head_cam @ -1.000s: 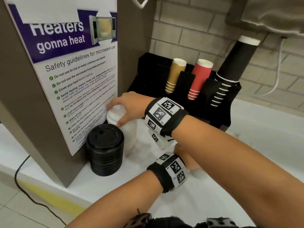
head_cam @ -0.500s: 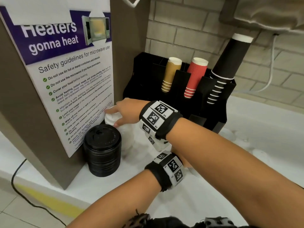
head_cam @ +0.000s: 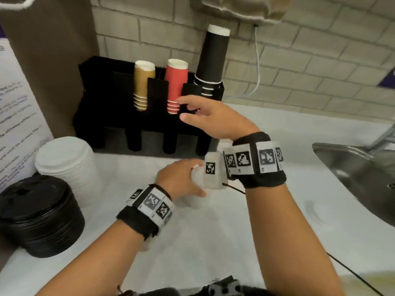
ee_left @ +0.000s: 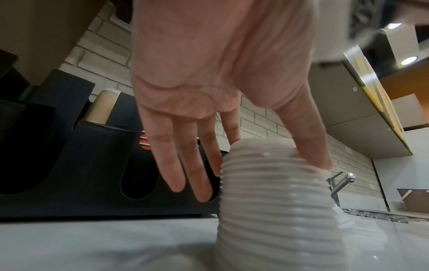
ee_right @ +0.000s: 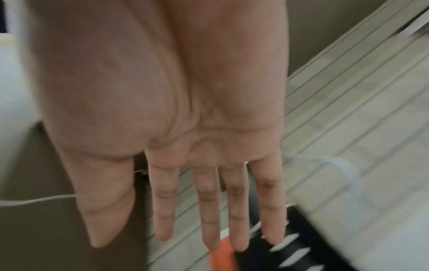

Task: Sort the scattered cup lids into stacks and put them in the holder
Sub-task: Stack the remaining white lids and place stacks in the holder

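A short stack of small white lids (ee_left: 271, 192) stands on the white counter; in the head view only its lower part (head_cam: 195, 202) shows under my left hand (head_cam: 188, 186). My left hand (ee_left: 278, 152) pinches the stack's top between thumb and index finger, with the other fingers straight. My right hand (head_cam: 183, 111) hovers open and holds nothing, in front of the black holder (head_cam: 119, 116) near the red cups; its fingers (ee_right: 209, 220) are straight. A taller stack of larger white lids (head_cam: 64, 163) and a stack of black lids (head_cam: 38, 214) stand at the left.
The holder carries brown cups (head_cam: 143, 82), red cups (head_cam: 176, 82) and tall black cups (head_cam: 213, 56). A brown cabinet with a poster (head_cam: 17, 114) closes off the left. A steel sink (head_cam: 352, 167) lies at the right. A thin black cable (head_cam: 352, 276) crosses the counter's front.
My right hand has left the large white lid stack and swung right, up in front of the holder. My left hand has stayed on the small white stack. The view has turned right.
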Available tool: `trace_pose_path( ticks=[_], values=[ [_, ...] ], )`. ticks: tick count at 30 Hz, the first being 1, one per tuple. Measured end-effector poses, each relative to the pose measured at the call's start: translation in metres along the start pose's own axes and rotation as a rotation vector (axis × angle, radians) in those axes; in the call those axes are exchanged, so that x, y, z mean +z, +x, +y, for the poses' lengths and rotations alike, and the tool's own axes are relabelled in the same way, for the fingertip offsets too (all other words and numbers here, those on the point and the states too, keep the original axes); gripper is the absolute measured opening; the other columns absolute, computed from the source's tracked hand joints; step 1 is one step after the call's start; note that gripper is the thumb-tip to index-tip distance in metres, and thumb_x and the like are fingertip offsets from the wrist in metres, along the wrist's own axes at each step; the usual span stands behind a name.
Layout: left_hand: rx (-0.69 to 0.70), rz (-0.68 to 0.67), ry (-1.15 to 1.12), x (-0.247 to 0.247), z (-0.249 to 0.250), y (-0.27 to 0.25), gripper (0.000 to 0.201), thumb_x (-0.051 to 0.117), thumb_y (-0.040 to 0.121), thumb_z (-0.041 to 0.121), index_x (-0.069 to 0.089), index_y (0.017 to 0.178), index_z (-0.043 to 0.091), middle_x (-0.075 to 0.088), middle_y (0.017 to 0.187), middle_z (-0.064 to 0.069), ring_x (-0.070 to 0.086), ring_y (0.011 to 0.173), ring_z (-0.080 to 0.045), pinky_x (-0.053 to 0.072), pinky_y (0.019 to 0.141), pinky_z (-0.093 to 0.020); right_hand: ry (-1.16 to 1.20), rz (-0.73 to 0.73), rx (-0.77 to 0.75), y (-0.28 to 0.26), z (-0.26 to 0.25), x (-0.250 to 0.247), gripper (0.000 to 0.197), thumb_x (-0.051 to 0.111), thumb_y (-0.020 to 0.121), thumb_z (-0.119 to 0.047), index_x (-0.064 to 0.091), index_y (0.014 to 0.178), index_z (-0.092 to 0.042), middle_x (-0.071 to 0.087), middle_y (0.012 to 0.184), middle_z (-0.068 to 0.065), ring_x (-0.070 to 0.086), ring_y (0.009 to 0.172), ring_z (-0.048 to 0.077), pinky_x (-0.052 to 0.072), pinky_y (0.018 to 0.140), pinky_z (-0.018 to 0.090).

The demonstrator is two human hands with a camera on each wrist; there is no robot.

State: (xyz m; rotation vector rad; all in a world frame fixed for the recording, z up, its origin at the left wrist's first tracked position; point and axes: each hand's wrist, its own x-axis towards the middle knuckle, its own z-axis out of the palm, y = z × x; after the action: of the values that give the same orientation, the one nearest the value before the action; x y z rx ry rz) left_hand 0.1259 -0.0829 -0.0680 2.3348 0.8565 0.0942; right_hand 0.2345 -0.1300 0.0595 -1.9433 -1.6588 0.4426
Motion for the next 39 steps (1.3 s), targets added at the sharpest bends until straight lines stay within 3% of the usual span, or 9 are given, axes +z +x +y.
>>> trace_pose_path(
  ticks=[4,9,15,21,24,26,30,35,39],
  values=[
    [0.0,-0.046,0.044,0.0,0.003,0.005,0.071,0.086,0.056,0.049,0.05,0.117,0.044,0.059,0.115,0.012,0.057,0.102,-0.019,0.049,0.089,-0.04,0.047,0.203,0.494,-0.068,0.09,-0.006,0.048,0.053,0.097,-0.038,0.044,0.142,-0.025,0.047,0.142,0.005,0.046,0.13,0.02,0.037,0.094,0.026],
    [-0.01,-0.02,-0.008,0.003,0.0,0.009,0.069,0.089,0.059,0.04,0.051,0.116,0.043,0.058,0.109,0.01,0.056,0.097,-0.02,0.048,0.087,-0.039,-0.169,0.16,1.235,-0.139,0.183,0.005,0.068,0.053,0.092,-0.048,0.033,0.146,-0.013,0.033,0.149,0.015,0.03,0.137,0.035,0.032,0.106,0.046],
    [0.018,0.002,-0.065,0.007,-0.002,0.008,0.068,0.089,0.06,0.037,0.053,0.118,0.041,0.06,0.112,0.01,0.057,0.1,-0.02,0.048,0.088,-0.041,-0.21,0.271,1.477,-0.179,0.214,-0.004,0.064,0.059,0.087,-0.052,0.049,0.136,-0.012,0.033,0.143,0.016,0.031,0.132,0.036,0.03,0.108,0.045],
    [0.026,0.012,-0.067,0.01,-0.005,0.011,0.07,0.089,0.061,0.038,0.052,0.12,0.041,0.059,0.113,0.011,0.056,0.1,-0.019,0.048,0.086,-0.039,-0.36,0.348,1.307,-0.204,0.202,0.0,0.03,0.059,0.09,-0.025,0.065,0.116,-0.011,0.053,0.127,0.017,0.055,0.113,0.038,0.049,0.096,0.041],
    [0.034,0.01,-0.073,0.011,-0.006,0.011,0.07,0.089,0.06,0.038,0.052,0.12,0.041,0.059,0.112,0.011,0.056,0.099,-0.019,0.047,0.084,-0.037,-0.438,0.296,1.2,-0.209,0.192,-0.001,0.016,0.066,0.083,-0.011,0.071,0.098,-0.011,0.069,0.098,0.01,0.065,0.086,0.028,0.054,0.078,0.03],
    [0.035,0.014,-0.08,0.012,-0.007,0.012,0.071,0.089,0.06,0.038,0.051,0.121,0.041,0.057,0.113,0.01,0.054,0.1,-0.019,0.046,0.084,-0.036,-0.404,0.334,1.212,-0.203,0.189,-0.005,0.021,0.065,0.085,-0.016,0.066,0.104,-0.007,0.069,0.096,0.012,0.065,0.087,0.03,0.052,0.074,0.031],
    [0.046,0.017,-0.114,0.015,-0.006,0.013,0.074,0.089,0.062,0.034,0.05,0.125,0.038,0.046,0.11,0.006,0.051,0.101,-0.02,0.042,0.082,-0.033,-0.121,0.36,1.237,-0.179,0.185,-0.02,0.048,0.055,0.091,-0.029,0.038,0.129,-0.006,0.059,0.12,0.019,0.059,0.103,0.036,0.044,0.075,0.036],
    [0.103,0.058,-0.196,0.023,-0.001,0.009,0.079,0.09,0.062,0.027,0.05,0.13,0.032,0.047,0.11,0.006,0.053,0.107,-0.022,0.045,0.092,-0.035,0.287,0.287,0.682,-0.144,0.154,-0.001,0.03,0.069,0.083,-0.035,0.054,0.109,-0.034,0.062,0.112,0.0,0.062,0.089,0.015,0.045,0.07,0.025],
    [0.11,0.093,-0.298,0.032,0.009,0.005,0.112,0.091,0.06,0.025,0.025,0.149,0.029,0.05,0.119,0.006,0.057,0.106,-0.021,0.048,0.097,-0.04,0.356,0.315,0.344,-0.116,0.123,0.037,0.028,0.077,0.078,-0.025,0.064,0.101,-0.036,0.064,0.108,-0.011,0.061,0.087,-0.002,0.045,0.071,0.01]
  ],
)
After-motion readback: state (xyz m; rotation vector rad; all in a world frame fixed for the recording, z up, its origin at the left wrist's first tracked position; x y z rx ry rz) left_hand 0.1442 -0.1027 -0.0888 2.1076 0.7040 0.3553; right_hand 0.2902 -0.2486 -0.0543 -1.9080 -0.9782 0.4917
